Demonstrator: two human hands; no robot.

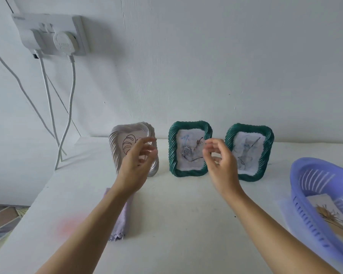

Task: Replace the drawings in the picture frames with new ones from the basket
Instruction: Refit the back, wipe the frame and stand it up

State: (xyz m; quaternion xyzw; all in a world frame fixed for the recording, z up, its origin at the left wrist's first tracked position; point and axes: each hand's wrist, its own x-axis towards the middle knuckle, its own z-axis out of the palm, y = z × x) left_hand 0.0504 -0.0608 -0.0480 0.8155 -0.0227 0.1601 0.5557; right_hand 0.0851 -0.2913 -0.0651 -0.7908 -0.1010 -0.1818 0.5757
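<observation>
Frames look light, rigid and tippy, so I'd grip the middle green frame [190, 148] by its ribbed sides; my left hand [136, 165] and right hand [221, 161] hover open, holding nothing

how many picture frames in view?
3, all standing upright along the wall on the white table: a silver frame on the left, partly behind the left hand; a green frame in the middle; another green frame on the right. None seems hidden.

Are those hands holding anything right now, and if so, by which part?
Nothing is held. The left hand hovers open before the silver frame; the right hand is open by the middle green frame.
</observation>
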